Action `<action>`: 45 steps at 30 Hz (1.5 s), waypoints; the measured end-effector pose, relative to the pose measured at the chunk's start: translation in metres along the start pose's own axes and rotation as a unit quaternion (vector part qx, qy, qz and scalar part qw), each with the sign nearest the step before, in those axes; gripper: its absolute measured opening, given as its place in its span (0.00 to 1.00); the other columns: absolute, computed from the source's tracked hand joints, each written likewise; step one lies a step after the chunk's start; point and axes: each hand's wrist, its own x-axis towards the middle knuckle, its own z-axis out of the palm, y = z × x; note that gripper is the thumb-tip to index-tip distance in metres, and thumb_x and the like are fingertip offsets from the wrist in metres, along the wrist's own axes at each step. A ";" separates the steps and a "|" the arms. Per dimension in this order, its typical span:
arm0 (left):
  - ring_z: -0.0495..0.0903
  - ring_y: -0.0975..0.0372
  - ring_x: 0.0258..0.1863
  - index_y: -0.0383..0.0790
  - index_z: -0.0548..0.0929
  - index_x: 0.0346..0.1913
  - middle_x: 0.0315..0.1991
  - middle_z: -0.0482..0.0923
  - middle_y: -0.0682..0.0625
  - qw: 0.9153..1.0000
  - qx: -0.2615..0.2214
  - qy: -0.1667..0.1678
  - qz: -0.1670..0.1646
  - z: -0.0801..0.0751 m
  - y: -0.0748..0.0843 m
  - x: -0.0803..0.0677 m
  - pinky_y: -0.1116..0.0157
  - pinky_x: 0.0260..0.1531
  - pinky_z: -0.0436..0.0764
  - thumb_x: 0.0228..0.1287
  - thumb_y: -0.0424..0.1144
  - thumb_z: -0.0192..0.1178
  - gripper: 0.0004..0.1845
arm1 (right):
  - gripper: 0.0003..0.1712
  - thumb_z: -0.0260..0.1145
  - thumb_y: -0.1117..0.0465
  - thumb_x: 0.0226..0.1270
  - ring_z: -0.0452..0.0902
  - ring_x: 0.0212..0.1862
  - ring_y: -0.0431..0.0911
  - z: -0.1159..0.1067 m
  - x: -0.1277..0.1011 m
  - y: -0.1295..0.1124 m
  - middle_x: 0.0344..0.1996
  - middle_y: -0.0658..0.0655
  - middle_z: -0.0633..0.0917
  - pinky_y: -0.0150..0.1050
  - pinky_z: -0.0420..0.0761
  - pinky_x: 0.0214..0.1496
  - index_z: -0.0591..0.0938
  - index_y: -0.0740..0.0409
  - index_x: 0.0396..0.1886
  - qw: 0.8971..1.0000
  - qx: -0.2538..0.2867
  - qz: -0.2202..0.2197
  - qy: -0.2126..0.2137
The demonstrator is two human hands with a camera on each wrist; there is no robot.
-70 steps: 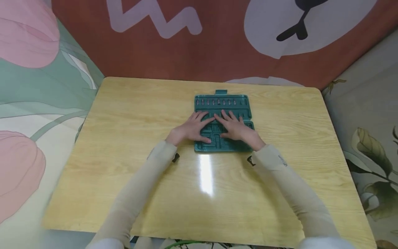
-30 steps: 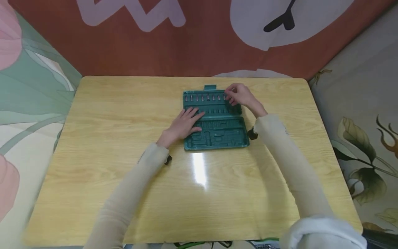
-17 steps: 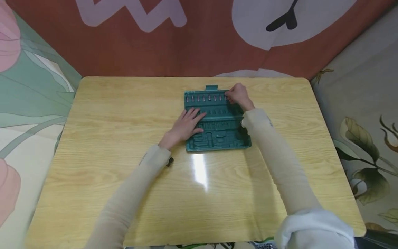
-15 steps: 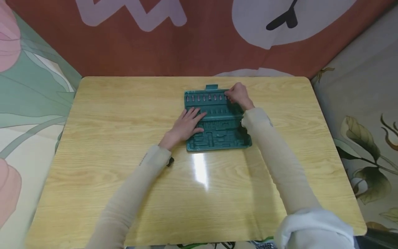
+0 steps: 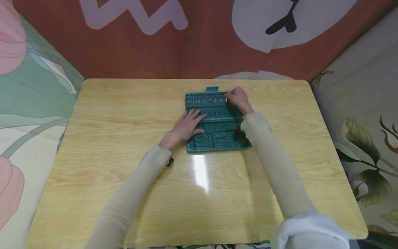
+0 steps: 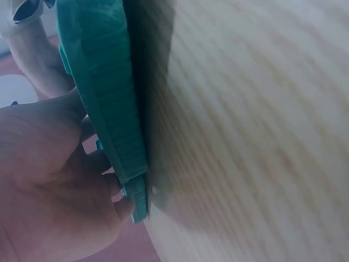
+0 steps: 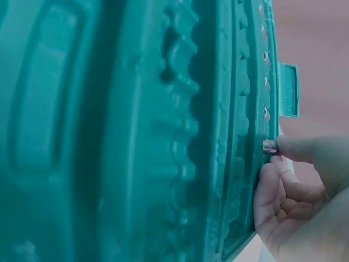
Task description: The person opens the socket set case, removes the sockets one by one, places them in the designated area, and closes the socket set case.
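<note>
right hand (image 5: 237,98) now up at the far right end of the bit row, no longer flat beside the left as at the earliest glimpse; fingers curled, thumb and forefinger tips closed on a small silvery bit (image 7: 269,146) standing in its slot, knuckles tucked against the tray's edge in the right wrist view. barely any shift over the last half second: same perch, same pinch, bit not visibly lifted, so most likely the grip just being set or the bit being worked loose from or into its socket. left hand (image 5: 186,125) spread flat, fingers relaxed and splayed on the left middle of the green tool tray (image 5: 217,138), pressing it down, in the same spot as a second ago; in the left wrist view, palm and fingers lying against the tray's side rim (image 6: 109,109), table grain blurred beside it. tray lying flat and open on the wooden table (image 5: 124,114), toward the far middle, its small latch tab (image 5: 212,89) pointing to the far wall, position unchanged across the last second. row of bits (image 5: 205,100) upright along the far edge, most moulded recesses nearer the person looking bare. beyond, pale long sleeves (image 5: 280,173) reaching in from the near edge, a glare streak (image 5: 200,173) on the tabletop just in front of the tray, painted red wall (image 5: 202,52) behind, patterned cloth (image 5: 357,121) at either side.
</note>
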 end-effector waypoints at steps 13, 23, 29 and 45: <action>0.40 0.48 0.75 0.47 0.53 0.77 0.76 0.44 0.42 1.000 -0.002 0.005 0.000 -0.002 -0.001 0.003 0.50 0.71 0.39 0.72 0.55 0.49 0.36 | 0.18 0.53 0.57 0.76 0.77 0.23 0.39 -0.015 0.002 -0.004 0.40 0.57 0.80 0.35 0.80 0.39 0.82 0.68 0.42 0.987 0.151 0.036 -0.035; 0.41 0.48 0.75 0.46 0.53 0.77 0.76 0.45 0.41 1.000 0.007 0.010 0.004 -0.001 0.001 0.002 0.50 0.70 0.40 0.73 0.54 0.49 0.36 | 0.23 0.54 0.59 0.76 0.80 0.27 0.37 -0.021 0.000 0.002 0.48 0.63 0.78 0.32 0.81 0.39 0.74 0.72 0.61 0.977 0.195 0.044 -0.069; 0.40 0.48 0.75 0.47 0.53 0.77 0.76 0.45 0.41 1.000 0.013 0.016 -0.005 0.002 0.002 0.001 0.50 0.71 0.39 0.72 0.54 0.50 0.36 | 0.23 0.56 0.61 0.75 0.81 0.28 0.40 -0.024 -0.002 0.003 0.41 0.61 0.80 0.34 0.82 0.41 0.73 0.74 0.61 0.969 0.231 0.041 -0.076; 0.38 0.48 0.75 0.46 0.53 0.77 0.76 0.44 0.41 1.000 -0.012 0.008 0.001 -0.001 0.000 -0.002 0.50 0.70 0.38 0.73 0.53 0.51 0.36 | 0.22 0.59 0.66 0.71 0.81 0.24 0.40 -0.060 -0.007 0.057 0.24 0.55 0.85 0.32 0.82 0.32 0.74 0.80 0.57 0.949 0.308 0.057 -0.041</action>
